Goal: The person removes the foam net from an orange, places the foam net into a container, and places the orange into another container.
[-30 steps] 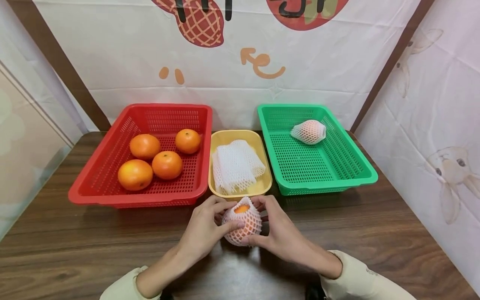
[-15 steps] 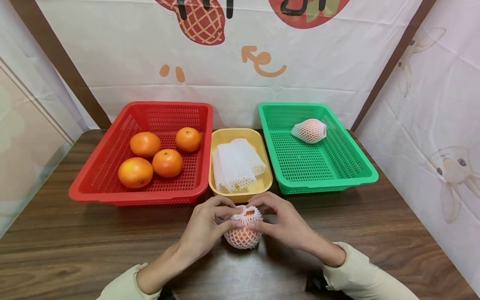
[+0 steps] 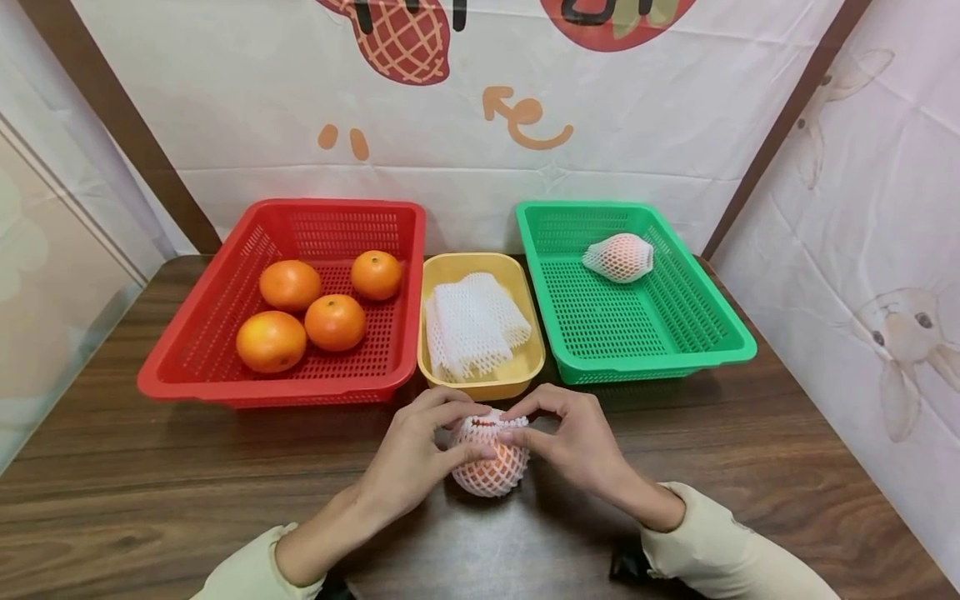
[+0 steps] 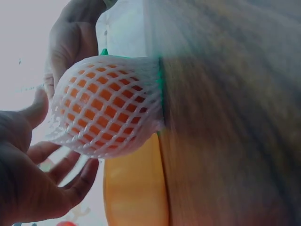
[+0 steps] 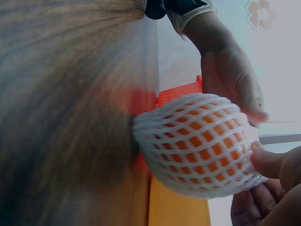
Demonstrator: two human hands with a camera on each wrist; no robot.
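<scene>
An orange in a white foam net (image 3: 489,457) was held on the wooden table (image 3: 150,492), just in front of the yellow tray (image 3: 525,371) of spare nets. The net's top edge was pinched by the curled fingers of the left hand (image 3: 412,458) and the right hand (image 3: 577,442). Four bare oranges (image 3: 333,321) were seen in the red basket (image 3: 180,367), and one netted fruit (image 3: 618,257) in the green basket (image 3: 720,333).

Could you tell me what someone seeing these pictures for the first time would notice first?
Most striking is the netted orange at the table's near edge, pinched at its top by the left hand and right hand. Behind it stand a red basket with four bare oranges, a yellow tray of white foam nets, and a green basket holding one wrapped fruit.
</scene>
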